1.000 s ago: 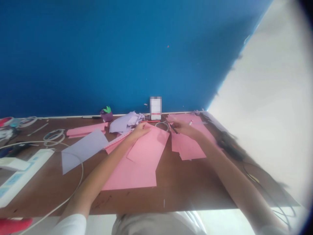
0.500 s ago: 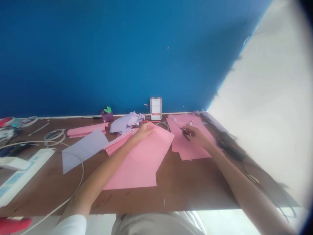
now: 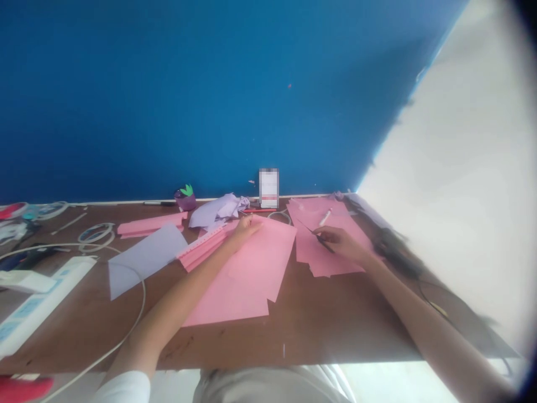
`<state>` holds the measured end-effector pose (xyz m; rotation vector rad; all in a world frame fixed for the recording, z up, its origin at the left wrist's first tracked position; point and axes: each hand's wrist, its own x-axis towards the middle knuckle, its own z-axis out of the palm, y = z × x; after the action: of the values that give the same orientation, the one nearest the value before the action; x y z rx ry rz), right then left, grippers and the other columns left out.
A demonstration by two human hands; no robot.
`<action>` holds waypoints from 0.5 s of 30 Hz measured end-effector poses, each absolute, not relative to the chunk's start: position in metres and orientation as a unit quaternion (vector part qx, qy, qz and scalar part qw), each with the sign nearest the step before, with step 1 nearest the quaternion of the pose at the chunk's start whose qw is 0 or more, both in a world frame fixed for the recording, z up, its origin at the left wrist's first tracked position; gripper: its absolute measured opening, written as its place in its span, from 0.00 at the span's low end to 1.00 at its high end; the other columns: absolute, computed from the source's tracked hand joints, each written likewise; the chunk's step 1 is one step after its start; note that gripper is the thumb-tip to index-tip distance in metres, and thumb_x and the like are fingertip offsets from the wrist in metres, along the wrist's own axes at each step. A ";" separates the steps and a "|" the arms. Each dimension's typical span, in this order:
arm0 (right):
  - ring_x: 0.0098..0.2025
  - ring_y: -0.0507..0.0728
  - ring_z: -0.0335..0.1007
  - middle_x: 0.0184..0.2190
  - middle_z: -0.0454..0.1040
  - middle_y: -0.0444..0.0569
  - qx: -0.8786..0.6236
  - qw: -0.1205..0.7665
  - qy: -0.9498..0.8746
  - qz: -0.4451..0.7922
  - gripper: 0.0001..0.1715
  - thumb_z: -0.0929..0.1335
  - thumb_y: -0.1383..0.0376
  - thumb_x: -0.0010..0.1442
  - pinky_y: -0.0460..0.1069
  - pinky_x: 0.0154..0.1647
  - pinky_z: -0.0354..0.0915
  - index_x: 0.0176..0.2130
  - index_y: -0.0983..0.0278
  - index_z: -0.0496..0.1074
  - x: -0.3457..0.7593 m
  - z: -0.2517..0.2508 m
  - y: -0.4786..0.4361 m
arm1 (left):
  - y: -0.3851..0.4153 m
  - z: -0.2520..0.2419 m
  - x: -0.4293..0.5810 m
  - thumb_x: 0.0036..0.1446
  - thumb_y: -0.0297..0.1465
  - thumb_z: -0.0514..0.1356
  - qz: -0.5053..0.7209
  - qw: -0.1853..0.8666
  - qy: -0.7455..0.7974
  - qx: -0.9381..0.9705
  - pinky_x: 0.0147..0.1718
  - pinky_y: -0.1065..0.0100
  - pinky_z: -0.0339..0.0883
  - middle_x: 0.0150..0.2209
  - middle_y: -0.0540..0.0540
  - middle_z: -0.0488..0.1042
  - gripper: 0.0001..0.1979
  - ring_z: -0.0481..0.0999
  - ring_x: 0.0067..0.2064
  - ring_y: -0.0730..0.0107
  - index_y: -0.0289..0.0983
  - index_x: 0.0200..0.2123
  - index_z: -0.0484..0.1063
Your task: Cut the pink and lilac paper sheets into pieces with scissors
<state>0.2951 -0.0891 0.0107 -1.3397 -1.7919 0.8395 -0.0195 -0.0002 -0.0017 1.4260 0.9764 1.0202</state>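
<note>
Pink sheet [image 3: 271, 254] in the left hand [image 3: 247, 228], scissors [image 3: 325, 245] in the right hand [image 3: 340, 242].
On the brown table [image 3: 335, 319], the sheet lies in front, and the left hand pinches it at its far edge. The right hand is closed around the scissors, above other pink sheets [image 3: 305, 249]; whether the blades are apart, I cannot tell. Just beyond this hand lies a white marker [image 3: 324, 218]. Farther, there is crumpled purple paper [image 3: 213, 211], then a phone [image 3: 269, 189] near the blue wall [image 3: 168, 101].
</note>
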 end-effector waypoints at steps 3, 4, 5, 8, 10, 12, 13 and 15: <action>0.41 0.60 0.72 0.39 0.76 0.51 -0.523 0.360 -0.696 0.336 0.18 0.69 0.59 0.51 0.53 0.43 0.68 0.42 0.62 0.75 0.302 0.006 -0.089 | 0.005 -0.006 -0.021 0.43 0.36 0.66 0.437 0.550 0.409 0.582 0.39 0.66 0.66 0.34 0.46 0.76 0.15 0.74 0.37 0.67 0.35 0.35 0.73; 0.42 0.60 0.72 0.40 0.76 0.51 -0.523 0.353 -0.698 0.340 0.17 0.69 0.60 0.51 0.54 0.44 0.68 0.42 0.62 0.74 0.303 0.005 -0.089 | 0.006 -0.008 -0.021 0.43 0.35 0.66 0.435 0.553 0.404 0.585 0.39 0.66 0.66 0.34 0.46 0.75 0.15 0.74 0.37 0.67 0.35 0.34 0.73; 0.42 0.60 0.72 0.40 0.76 0.51 -0.521 0.345 -0.700 0.344 0.17 0.69 0.60 0.51 0.54 0.45 0.68 0.42 0.62 0.74 0.303 0.005 -0.088 | 0.007 -0.009 -0.021 0.44 0.35 0.66 0.433 0.554 0.398 0.589 0.39 0.67 0.66 0.34 0.46 0.75 0.14 0.74 0.37 0.68 0.35 0.34 0.73; 0.44 0.60 0.72 0.42 0.75 0.50 -0.511 0.337 -0.705 0.358 0.18 0.68 0.61 0.52 0.55 0.48 0.67 0.44 0.62 0.73 0.302 0.006 -0.088 | 0.008 -0.010 -0.023 0.46 0.36 0.65 0.427 0.559 0.383 0.599 0.39 0.67 0.66 0.35 0.47 0.75 0.13 0.74 0.37 0.69 0.36 0.35 0.72; 0.45 0.60 0.71 0.44 0.75 0.51 -0.502 0.342 -0.703 0.370 0.18 0.67 0.61 0.53 0.55 0.49 0.67 0.45 0.62 0.73 0.301 0.007 -0.090 | 0.006 -0.009 -0.023 0.46 0.36 0.64 0.420 0.565 0.377 0.601 0.38 0.67 0.66 0.35 0.47 0.75 0.14 0.74 0.36 0.69 0.36 0.36 0.72; 0.46 0.60 0.71 0.44 0.75 0.51 -0.496 0.340 -0.705 0.376 0.18 0.67 0.61 0.53 0.55 0.49 0.67 0.45 0.62 0.73 0.301 0.007 -0.091 | 0.004 -0.007 -0.023 0.46 0.37 0.64 0.412 0.574 0.370 0.604 0.38 0.66 0.66 0.35 0.47 0.76 0.14 0.74 0.36 0.68 0.36 0.36 0.72; 0.46 0.60 0.71 0.45 0.75 0.51 -0.494 0.334 -0.710 0.375 0.18 0.67 0.62 0.53 0.55 0.49 0.67 0.45 0.62 0.73 0.301 0.007 -0.092 | 0.003 -0.006 -0.023 0.46 0.37 0.65 0.410 0.577 0.367 0.604 0.39 0.66 0.66 0.35 0.47 0.76 0.14 0.75 0.36 0.68 0.36 0.36 0.72; 0.45 0.60 0.72 0.45 0.75 0.50 -0.494 0.318 -0.722 0.365 0.18 0.67 0.63 0.53 0.55 0.50 0.67 0.45 0.62 0.74 0.301 0.007 -0.094 | 0.001 -0.004 -0.023 0.46 0.37 0.65 0.411 0.574 0.366 0.606 0.39 0.66 0.66 0.35 0.47 0.75 0.14 0.74 0.37 0.68 0.37 0.36 0.72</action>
<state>0.3008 -0.0935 0.0072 -1.3008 -1.8992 0.9594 -0.0227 0.0014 -0.0042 1.4198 0.8580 0.9628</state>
